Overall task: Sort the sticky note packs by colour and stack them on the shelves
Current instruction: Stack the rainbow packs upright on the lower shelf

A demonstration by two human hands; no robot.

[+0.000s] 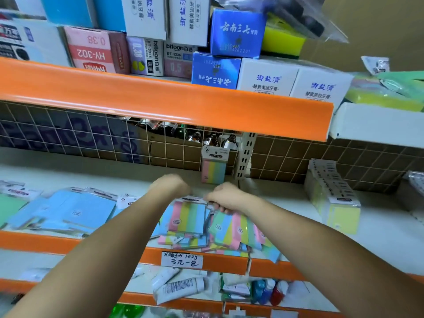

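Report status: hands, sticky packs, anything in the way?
Left hand blurred above the striped pile. Right hand gripping a striped pack. Blue packs left; nothing blocking.

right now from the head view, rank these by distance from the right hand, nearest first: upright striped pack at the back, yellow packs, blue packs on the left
From the right hand:
1. Upright striped pack, just behind it at the mesh.
2. Yellow packs, off to its right.
3. Blue packs, far left, beyond the left hand.

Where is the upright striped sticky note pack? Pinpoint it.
In the head view, the upright striped pack stands at the back of the middle shelf, against the wire grid, just beyond the hands and left of the slotted upright post.
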